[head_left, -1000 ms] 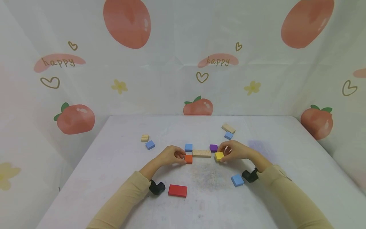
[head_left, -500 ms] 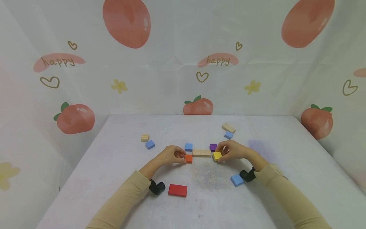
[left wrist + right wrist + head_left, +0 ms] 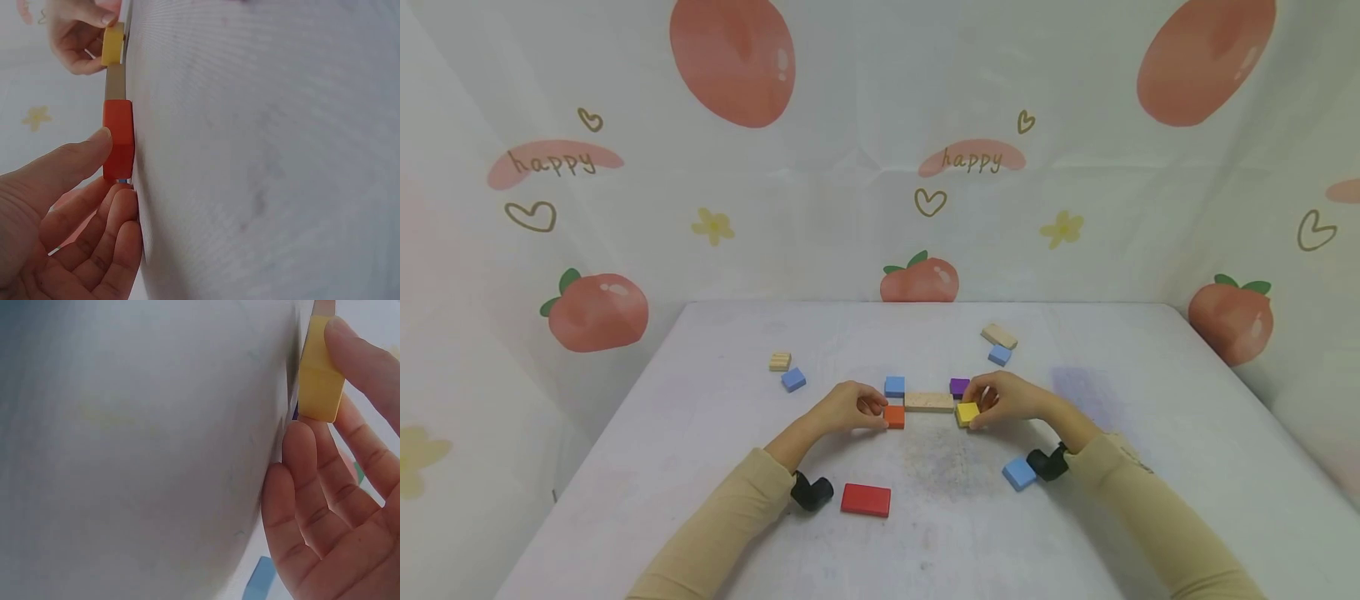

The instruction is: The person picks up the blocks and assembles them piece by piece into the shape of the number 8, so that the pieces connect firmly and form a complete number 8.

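On the worktop (image 3: 970,550), a plank (image 3: 928,403) lies between and slightly behind the held left block (image 3: 894,417) and held right block (image 3: 966,414), a slab (image 3: 867,500) nearer the front edge.

The left grip (image 3: 848,407) pinches an orange block (image 3: 894,417), the right grip (image 3: 1009,396) a yellow block (image 3: 967,415). Between them on the counter (image 3: 955,554) lies a wooden plank (image 3: 928,402); a blue block (image 3: 894,386) sits just beyond the left grip, a purple block (image 3: 959,387) beyond the right.
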`<state>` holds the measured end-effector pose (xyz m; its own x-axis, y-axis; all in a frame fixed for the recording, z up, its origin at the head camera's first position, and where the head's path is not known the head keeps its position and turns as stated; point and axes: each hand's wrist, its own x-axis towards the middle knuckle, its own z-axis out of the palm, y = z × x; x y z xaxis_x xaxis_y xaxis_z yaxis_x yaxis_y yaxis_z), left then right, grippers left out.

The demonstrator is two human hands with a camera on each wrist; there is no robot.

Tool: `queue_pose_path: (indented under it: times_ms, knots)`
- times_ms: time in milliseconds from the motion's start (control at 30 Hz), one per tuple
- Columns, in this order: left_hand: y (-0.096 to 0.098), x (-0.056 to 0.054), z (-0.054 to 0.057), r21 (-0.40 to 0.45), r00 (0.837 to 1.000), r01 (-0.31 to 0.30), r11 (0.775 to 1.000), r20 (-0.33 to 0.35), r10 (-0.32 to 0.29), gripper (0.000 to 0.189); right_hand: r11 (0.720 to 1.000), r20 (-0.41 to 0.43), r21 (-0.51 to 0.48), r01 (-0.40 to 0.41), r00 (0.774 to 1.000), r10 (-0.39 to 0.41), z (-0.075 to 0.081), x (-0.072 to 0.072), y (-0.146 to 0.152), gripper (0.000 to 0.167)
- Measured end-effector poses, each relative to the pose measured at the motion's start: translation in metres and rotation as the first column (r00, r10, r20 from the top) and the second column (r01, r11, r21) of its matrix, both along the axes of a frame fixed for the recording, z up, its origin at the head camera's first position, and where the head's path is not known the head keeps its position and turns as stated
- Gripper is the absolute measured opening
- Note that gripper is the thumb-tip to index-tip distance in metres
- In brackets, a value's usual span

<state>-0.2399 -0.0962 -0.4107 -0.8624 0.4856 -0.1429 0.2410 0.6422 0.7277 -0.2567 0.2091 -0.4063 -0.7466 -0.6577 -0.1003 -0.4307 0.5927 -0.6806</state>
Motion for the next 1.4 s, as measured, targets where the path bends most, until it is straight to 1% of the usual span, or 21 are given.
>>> queue_pose_path:
  times_ms: [167,333,400,567,833,1100,1267,1400]
  knots:
    - [0.0000,0.0004,-0.0002,0.003,1.000,-0.001,1.000,-0.001,0.001,0.031,1.000,0.000,0.012,0.008,1.000,-0.008,-0.0030,-0.0002,-0.0008,0.030]
    - [-0.0004,0.0006,-0.0005,0.011,1.000,0.004,1.000,-0.018,-0.004,0.031,1.000,-0.004,0.012,0.006,1.000,-0.006,-0.0049,-0.0007,-0.0008,0.030]
    - [-0.0009,0.0006,-0.0008,0.010,0.999,0.011,1.000,-0.032,-0.011,0.031,1.000,-0.002,0.012,0.008,1.000,-0.008,-0.0045,-0.0004,-0.0010,0.029]
    - [-0.0016,-0.0002,-0.0017,0.006,0.999,0.013,1.000,-0.037,-0.013,0.030,1.000,0.002,0.019,0.013,1.000,-0.013,-0.0026,0.0013,-0.0021,0.029]
    - [-0.0022,-0.0015,-0.0021,0.012,1.000,0.015,1.000,-0.027,-0.015,0.031,0.999,-0.002,0.023,0.022,1.000,-0.022,-0.0007,0.0029,-0.0044,0.030]
    - [-0.0008,-0.0002,-0.0007,0.013,1.000,-0.006,1.000,-0.001,0.006,0.030,0.999,-0.007,0.025,0.027,1.000,-0.026,-0.0029,0.0019,-0.0046,0.031]
    - [-0.0011,0.0001,-0.0008,0.009,1.000,0.009,1.000,-0.014,-0.008,0.031,1.000,-0.007,0.020,0.019,1.000,-0.019,-0.0011,0.0027,-0.0057,0.031]
    - [-0.0009,-0.0003,-0.0016,0.008,1.000,0.000,1.000,-0.006,0.000,0.031,1.000,-0.008,0.022,0.016,1.000,-0.016,-0.0010,0.0028,-0.0060,0.030]
